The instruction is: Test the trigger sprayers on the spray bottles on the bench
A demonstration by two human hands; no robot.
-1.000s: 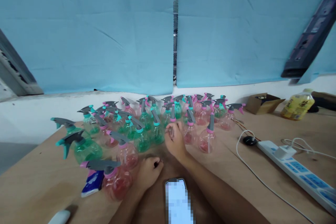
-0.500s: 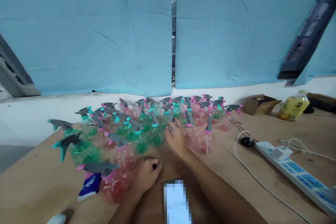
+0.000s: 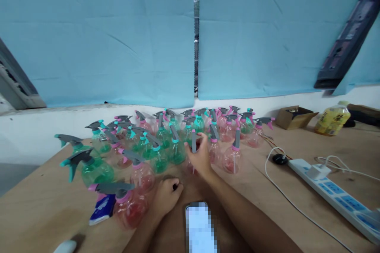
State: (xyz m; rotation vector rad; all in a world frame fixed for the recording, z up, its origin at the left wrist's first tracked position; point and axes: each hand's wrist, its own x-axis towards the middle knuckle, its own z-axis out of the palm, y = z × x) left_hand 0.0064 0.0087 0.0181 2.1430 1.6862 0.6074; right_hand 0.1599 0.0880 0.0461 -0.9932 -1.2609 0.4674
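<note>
My right hand (image 3: 202,156) is wrapped round the neck of a pink spray bottle (image 3: 193,141), whose grey head shows between thumb and fingers. That bottle stands upright in the front part of a group of clear pink and green spray bottles. To its left is a green spray bottle (image 3: 177,151), and at its right a pink spray bottle (image 3: 232,161). My left hand (image 3: 166,197) rests closed on the table; something dark shows at its curled fingers, too small to name. Beside it on the left sits a pink bottle with red liquid (image 3: 130,211).
A phone (image 3: 200,225) lies in front, between my forearms. A blue packet (image 3: 102,210) is at the left. On the right are a power strip (image 3: 335,197) with white cables, a small cardboard box (image 3: 297,118) and a yellow-labelled bottle (image 3: 331,119).
My right hand has drawn slightly nearer with the pink spray bottle, whose grey head now stands more plainly between the fingers. The left hand stays where it was.
</note>
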